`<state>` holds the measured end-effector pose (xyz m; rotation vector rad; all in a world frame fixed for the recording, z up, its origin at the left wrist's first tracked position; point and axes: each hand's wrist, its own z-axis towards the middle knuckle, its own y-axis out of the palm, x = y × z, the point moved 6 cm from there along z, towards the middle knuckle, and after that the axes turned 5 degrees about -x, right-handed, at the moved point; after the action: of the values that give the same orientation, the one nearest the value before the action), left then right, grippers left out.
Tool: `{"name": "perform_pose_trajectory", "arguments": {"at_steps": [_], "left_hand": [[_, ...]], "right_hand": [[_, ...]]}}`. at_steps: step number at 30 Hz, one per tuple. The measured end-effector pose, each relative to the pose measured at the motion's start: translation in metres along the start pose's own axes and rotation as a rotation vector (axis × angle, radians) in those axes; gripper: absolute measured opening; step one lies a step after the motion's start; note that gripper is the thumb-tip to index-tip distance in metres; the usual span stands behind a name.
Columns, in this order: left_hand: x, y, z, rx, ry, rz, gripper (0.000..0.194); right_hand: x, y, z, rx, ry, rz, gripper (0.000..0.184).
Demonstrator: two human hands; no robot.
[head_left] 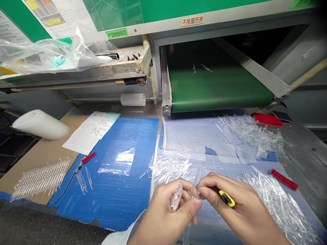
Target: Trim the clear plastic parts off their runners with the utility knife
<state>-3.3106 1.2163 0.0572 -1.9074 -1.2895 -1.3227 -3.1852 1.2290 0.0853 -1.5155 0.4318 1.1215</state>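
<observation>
Left grip (167, 212) closes snugly on a clear moulded plastic strip (176, 196); right grip (231, 207) holds a yellow-and-black plastic tool (227, 198) steadily.

**Factory Bench Corner Under a Green Machine**

Far beyond the right hand (242, 211) stands a grey metal machine housing (230, 25), and a green conveyor belt (219, 92) runs inside its open mouth. Green panels (166, 8) and a small label (192, 20) with Chinese characters are on its front. Beyond the left hand (163, 217), a worn wooden shelf (122, 66) reaches to the machine, and a clear plastic sheet (43, 54) lies on it. Down and left of this hand is a grey floor (51, 228) (a little speckled, as far as I can see), and farther left is a dark gap with cables (7, 149). The light is even.
</observation>
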Motion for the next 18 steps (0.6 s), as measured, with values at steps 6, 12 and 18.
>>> {"name": "perform_pose_trajectory", "arguments": {"at_steps": [6, 12, 18], "left_hand": [[-0.0015, -0.0001, 0.0014, -0.006, -0.008, -0.02, 0.017], [-0.0022, -0.0006, 0.0023, -0.016, -0.009, -0.024, 0.018], [-0.0065, -0.0025, 0.0035, 0.0, 0.015, 0.02, 0.017]], "right_hand": [[0.0025, 0.0012, -0.0012, 0.001, -0.002, 0.008, 0.016], [0.003, 0.0029, -0.0005, -0.02, -0.01, -0.016, 0.017], [0.0018, 0.0032, -0.0016, -0.018, -0.054, -0.041, 0.015]]}}
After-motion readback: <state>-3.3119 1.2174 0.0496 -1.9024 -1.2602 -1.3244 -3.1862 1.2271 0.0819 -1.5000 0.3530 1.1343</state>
